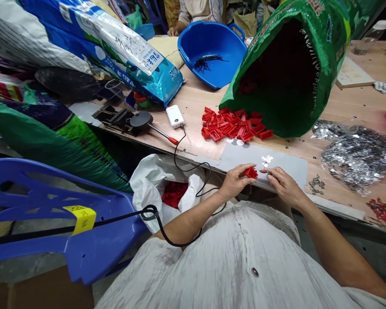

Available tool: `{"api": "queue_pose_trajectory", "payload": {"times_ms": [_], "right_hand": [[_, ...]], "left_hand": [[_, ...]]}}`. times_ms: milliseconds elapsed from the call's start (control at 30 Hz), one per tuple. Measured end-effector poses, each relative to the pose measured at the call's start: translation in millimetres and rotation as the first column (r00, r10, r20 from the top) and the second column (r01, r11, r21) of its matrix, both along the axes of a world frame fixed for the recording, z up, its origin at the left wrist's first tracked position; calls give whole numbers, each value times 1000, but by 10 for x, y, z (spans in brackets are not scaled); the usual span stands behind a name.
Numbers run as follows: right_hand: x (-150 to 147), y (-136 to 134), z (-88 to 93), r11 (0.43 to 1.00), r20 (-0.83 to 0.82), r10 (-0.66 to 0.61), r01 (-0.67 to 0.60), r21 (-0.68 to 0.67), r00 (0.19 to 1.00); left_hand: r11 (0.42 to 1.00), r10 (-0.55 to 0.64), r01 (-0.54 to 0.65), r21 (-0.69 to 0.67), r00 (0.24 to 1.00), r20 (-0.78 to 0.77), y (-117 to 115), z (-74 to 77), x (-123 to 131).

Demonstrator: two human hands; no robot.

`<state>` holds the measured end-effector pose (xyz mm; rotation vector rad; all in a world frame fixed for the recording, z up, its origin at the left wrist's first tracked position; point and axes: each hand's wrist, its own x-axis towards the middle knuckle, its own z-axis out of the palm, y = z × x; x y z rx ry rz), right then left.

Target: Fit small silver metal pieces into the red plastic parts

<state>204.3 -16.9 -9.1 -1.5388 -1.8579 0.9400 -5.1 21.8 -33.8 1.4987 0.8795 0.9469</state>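
Only one red part (pixel 251 173) in left hand (pixel 236 180).

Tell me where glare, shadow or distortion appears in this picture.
Head view: glare on the clear bag of silvery pieces; deep shadow inside the green sack; washed-out white pieces near the right hand; edges look stretched, notably the blue chair.

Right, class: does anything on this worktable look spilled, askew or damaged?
The green bag lies tipped over with its mouth gaping, and red pieces sit in a loose, jumbled heap by its lip. That looks like a spill, though it may well be deliberate. No damage stands out.
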Motion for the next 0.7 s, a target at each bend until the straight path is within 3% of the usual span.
{"api": "queue_pose_trajectory", "payload": {"times_ms": [100,233,533,700], "right_hand": [[-7,-13,-32,997,129,2,-13,81,992],[-41,3,-78,995,203,-7,-12,95,979],[-43,53,-103,992,213,39,-62,106,976],[-52,75,-128,992,242,42,-70,106,969]], "left_hand": [[979,-9,49,198,980,-198,100,-13,-14],[943,-42,144,300,945,-323,192,-51,3],[899,-95,237,368,926,-364,321,-135,-3],[909,-116,246,336,925,-363,352,-133,-7]]}}
